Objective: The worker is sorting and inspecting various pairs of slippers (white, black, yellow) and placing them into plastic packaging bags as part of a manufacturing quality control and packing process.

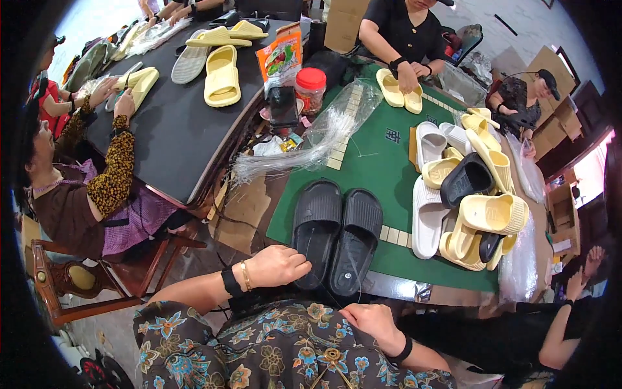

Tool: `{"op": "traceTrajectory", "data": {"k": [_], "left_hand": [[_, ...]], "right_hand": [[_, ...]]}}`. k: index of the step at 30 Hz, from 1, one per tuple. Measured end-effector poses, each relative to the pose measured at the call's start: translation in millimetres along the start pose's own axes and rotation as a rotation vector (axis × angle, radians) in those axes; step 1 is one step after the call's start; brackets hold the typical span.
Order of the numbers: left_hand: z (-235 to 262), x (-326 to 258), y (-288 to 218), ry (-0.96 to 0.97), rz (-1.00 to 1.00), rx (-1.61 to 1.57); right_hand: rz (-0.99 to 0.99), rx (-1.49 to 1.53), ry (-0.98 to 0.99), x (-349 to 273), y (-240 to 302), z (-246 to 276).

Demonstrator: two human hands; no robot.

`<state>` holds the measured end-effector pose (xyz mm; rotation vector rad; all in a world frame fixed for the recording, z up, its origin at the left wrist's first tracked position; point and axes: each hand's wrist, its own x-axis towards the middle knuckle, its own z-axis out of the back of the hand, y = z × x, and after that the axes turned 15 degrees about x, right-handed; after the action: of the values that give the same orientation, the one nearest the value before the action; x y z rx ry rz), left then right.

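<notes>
A pair of black slide slippers (337, 236) lies side by side at the near edge of the green table, heels toward me. My left hand (278, 266) is closed at the heel of the left slipper, its fingers curled; what they pinch, if anything, is too small to make out. Close below the right slipper's heel, my right hand (374, 323) is closed in front of my patterned top, and its fingertips are partly hidden. Faint thin clear strands show over the slippers and toward my hands. Beyond the left slipper lies a bundle of thin clear plastic strands (275, 165).
A heap of yellow, white and black slippers (489, 217) covers the table's right side. Opposite, a co-worker's hand (408, 79) touches yellow slippers (391, 87). A red-lidded jar (311, 91) and phone (283, 107) stand beyond. At left, another person handles a slipper at a dark table (175, 129).
</notes>
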<state>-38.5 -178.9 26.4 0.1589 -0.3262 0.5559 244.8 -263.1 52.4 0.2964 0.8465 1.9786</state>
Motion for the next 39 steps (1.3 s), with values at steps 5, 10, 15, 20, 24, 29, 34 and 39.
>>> {"op": "traceTrajectory", "data": {"k": [5,10,15,20,24,29,34,39], "left_hand": [[-0.5,-0.1,2.9,-0.021,-0.005,-0.008],[-7.5,2.9,11.9,0.008,0.044,0.059],[-24.4,16.1,22.5,-0.137,0.207,0.097],[-25.9,28.2,22.2,-0.362,0.535,-0.107],[-36.6,30.6,49.2,-0.447,0.944,-0.304],[-43.1,28.3,101.5,-0.030,1.366,-0.679],[-65.2,52.7,120.8,-0.004,1.352,-0.722],[-81.7,60.6,118.3,0.014,1.261,-0.349]], "right_hand": [[-0.007,-0.014,-0.037,-1.5,5.4,5.0],[-0.038,0.010,-0.056,23.7,4.0,8.6],[-0.079,-0.052,-0.217,71.6,-18.8,3.5],[-0.079,-0.023,-0.436,106.9,-40.1,3.4],[-0.029,0.125,-0.401,107.8,-30.4,18.5],[-0.021,0.183,-0.604,113.2,-56.6,55.1],[-0.373,0.165,-0.576,150.4,-131.8,83.4],[-0.475,0.198,-0.532,182.3,-147.0,74.0]]}}
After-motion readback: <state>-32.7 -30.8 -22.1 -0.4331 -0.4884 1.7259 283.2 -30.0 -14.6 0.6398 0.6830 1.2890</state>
